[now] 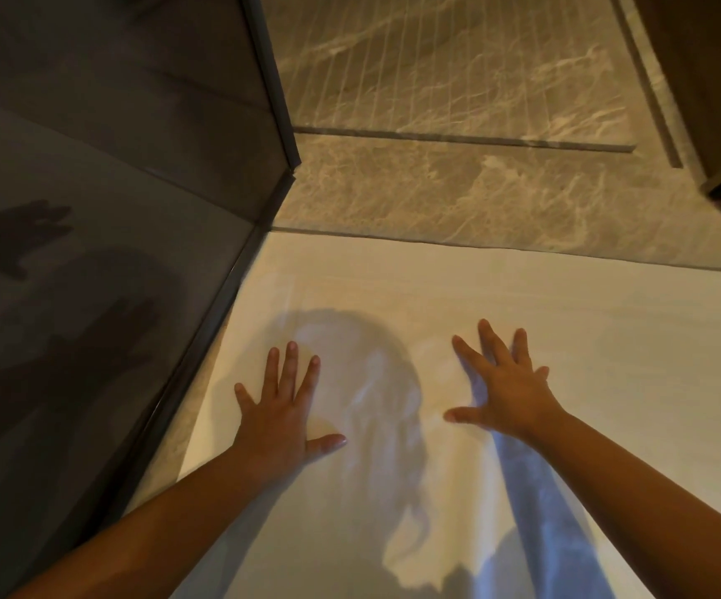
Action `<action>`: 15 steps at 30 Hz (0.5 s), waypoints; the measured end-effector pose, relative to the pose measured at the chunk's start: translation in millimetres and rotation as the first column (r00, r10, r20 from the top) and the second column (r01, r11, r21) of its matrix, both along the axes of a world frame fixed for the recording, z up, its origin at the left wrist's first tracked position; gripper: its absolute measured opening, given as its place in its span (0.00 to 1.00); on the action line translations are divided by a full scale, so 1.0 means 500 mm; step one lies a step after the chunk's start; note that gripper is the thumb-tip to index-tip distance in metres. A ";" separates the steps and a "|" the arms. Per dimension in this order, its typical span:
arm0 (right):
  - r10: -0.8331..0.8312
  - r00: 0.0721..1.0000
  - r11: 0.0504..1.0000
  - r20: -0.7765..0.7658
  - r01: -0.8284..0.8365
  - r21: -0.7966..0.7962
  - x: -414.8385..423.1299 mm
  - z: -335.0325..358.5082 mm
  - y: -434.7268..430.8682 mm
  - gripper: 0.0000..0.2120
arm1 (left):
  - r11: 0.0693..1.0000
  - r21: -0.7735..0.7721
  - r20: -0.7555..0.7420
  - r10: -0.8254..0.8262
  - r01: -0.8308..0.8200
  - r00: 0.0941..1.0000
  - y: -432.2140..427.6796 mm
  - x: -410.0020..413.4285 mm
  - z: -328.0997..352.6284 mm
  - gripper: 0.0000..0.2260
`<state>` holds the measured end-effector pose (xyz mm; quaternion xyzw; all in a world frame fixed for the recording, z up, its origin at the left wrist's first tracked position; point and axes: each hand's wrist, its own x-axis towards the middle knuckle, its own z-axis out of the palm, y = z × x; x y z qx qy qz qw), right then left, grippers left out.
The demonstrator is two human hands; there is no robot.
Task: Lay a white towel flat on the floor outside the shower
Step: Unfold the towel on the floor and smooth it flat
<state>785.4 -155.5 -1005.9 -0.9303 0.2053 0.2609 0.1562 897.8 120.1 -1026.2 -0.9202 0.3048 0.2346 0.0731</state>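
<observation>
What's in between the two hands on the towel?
Nothing but the white towel itself. In the head view, the stretch between the left hand and the right hand is bare cloth, with only a shadow falling across it.

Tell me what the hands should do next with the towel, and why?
Probably slide both palms outward. The left hand and right hand are flat, fingers spread, near the middle of the white towel, which is already spread on the floor beside the shower glass. Faint ripples seem to show between the hands, so a sideways sweep should smooth them.
</observation>
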 end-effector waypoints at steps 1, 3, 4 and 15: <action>0.001 1.000 1.000 0.000 -0.001 -0.004 0.003 0.000 0.004 0.51 | 1.000 -0.003 0.000 -0.006 0.006 1.000 0.004 0.004 0.000 0.48; 0.004 1.000 1.000 -0.003 -0.004 -0.010 0.008 0.002 0.010 0.51 | 1.000 0.003 0.018 -0.022 0.022 1.000 0.012 0.011 0.001 0.47; 0.004 1.000 1.000 -0.005 -0.004 -0.009 0.011 0.003 0.014 0.51 | 1.000 0.008 0.025 -0.029 0.029 0.999 0.015 0.015 0.002 0.47; 0.038 0.999 0.999 0.008 -0.038 0.012 0.039 0.003 0.064 0.48 | 0.997 0.052 0.004 -0.048 0.048 0.999 0.059 0.042 0.020 0.51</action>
